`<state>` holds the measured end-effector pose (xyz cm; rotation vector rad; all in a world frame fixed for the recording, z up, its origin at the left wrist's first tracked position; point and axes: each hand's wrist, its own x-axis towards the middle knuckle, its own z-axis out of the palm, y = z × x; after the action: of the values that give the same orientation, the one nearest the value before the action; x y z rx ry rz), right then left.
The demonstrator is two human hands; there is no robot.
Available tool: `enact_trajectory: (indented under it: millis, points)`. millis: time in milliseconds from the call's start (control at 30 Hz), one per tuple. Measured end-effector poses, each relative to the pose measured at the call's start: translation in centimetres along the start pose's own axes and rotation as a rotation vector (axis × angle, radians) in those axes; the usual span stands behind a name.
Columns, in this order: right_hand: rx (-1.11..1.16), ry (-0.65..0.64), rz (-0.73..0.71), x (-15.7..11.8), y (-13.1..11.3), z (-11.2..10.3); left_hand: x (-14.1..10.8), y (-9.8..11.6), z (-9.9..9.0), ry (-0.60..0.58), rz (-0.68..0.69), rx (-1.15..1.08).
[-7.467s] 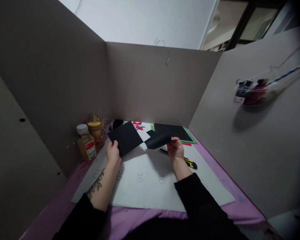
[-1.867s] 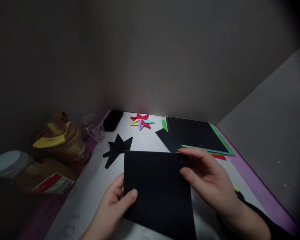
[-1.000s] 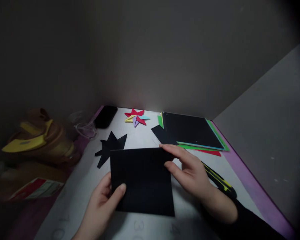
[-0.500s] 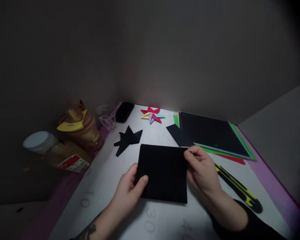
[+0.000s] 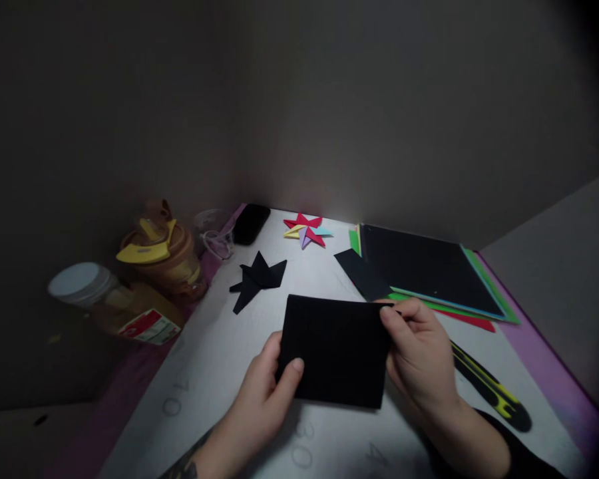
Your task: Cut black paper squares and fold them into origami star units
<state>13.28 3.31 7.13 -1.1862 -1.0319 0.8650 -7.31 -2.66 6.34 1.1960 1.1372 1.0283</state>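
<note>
My left hand (image 5: 265,386) pinching black paper (image 5: 337,352) by left edge, right hand (image 5: 424,352) pinching top right corner; paper held over white mat (image 5: 214,366). Black star (image 5: 260,277) beyond, to left. Cutter (image 5: 489,386) just right of right hand. Stack (image 5: 424,266), coloured star (image 5: 307,233) farther back.

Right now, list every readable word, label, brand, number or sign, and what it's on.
"10": mat, lower left, turned sideways.
"30": mat, bottom edge of view, turned sideways.
"4": mat, right of "30", cut close by the frame; anything following is out of view.
Bottle label, red, white and green: print too small and blurred to read.
</note>
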Motion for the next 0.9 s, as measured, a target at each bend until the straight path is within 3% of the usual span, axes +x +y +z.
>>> enact_trajectory:
  millis: [233, 367, 900]
  points:
    - [-0.058, -0.112, 0.042, -0.7, 0.5, -0.5, 0.3, 0.9, -0.8, 0.204, 0.052, -0.139]
    - [-0.049, -0.141, 0.072, -0.9, 0.6, -0.4, 0.0, 1.1, -1.3, 0.258, 0.053, -0.125]
    - [0.045, -0.139, 0.175, -1.2, -0.6, 0.0, -0.2, 2.1, -2.5, 0.225, 0.187, 0.056]
